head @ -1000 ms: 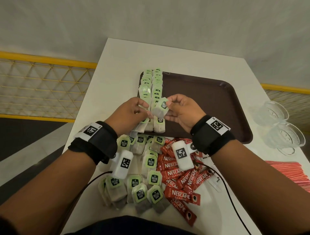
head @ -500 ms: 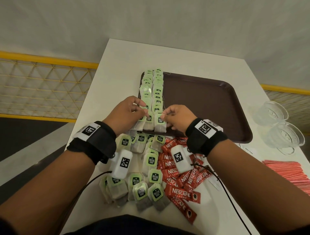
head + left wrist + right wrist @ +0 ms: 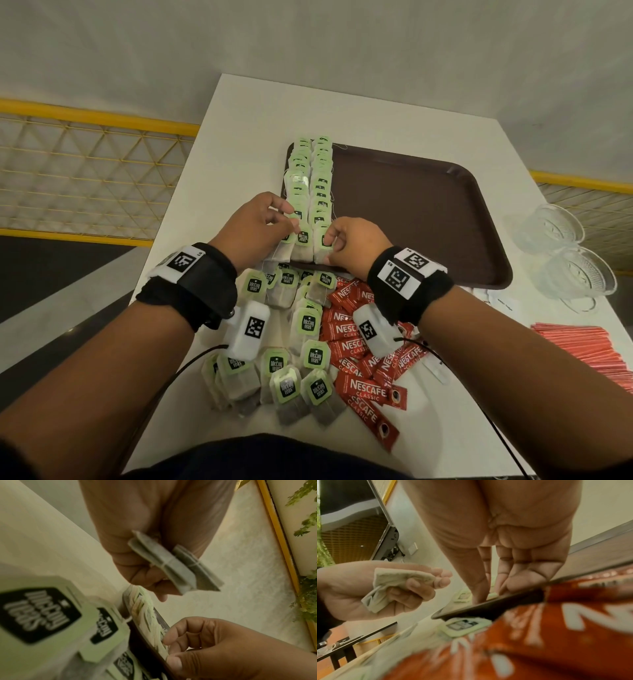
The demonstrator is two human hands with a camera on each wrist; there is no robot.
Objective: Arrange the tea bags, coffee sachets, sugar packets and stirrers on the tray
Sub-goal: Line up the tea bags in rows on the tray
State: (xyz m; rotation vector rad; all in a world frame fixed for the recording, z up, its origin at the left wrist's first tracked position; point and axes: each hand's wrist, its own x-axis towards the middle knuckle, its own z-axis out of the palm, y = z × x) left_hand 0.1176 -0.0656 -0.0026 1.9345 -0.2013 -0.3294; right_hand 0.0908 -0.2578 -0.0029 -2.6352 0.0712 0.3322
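Two overlapping rows of green-tagged paper tea bags [image 3: 311, 186] fill the left edge of the dark brown plastic tray [image 3: 428, 212], stretching away beyond the fingers. The right hand [image 3: 356, 245] pinches the nearest bag of the right row at the tray's near rim; the left hand [image 3: 255, 229] grips spare bags. Behind both wrists on the white bench [image 3: 246, 113] wait loose tea bags [image 3: 291, 373] and red coffee sachets [image 3: 363, 363]; red stirrers [image 3: 589, 349] lie well right. Sugar packets cannot be made out.

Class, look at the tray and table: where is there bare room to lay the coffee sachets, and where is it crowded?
Free: the tray floor right of the two tea bag rows, out to its right rim. Crowded: the table's near edge, heaped with loose tea bags and coffee sachets.
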